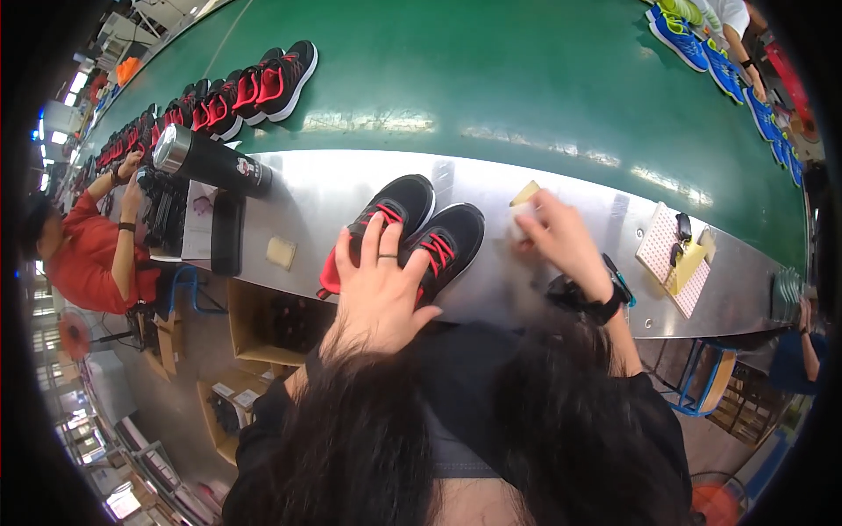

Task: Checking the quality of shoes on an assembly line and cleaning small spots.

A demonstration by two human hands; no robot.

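At far left, a person in red (83,259) has both hands near a row of black-and-red shoes (221,107) along the near edge of the green top (456,70). A flask (219,165) is at the bench (491,302)'s far left corner; a yellow pad (281,252) lies near its left end. Mid-bench, toes toward the far edge, sits one pair (452,241). The left hand (379,285) rests on it, fingers spread, gripping nothing. The right hand (560,232), blurred, has fingers curled at a pale pad (527,194); whether it holds it, I cannot tell. Toward the right end lies a dotted board (660,250).
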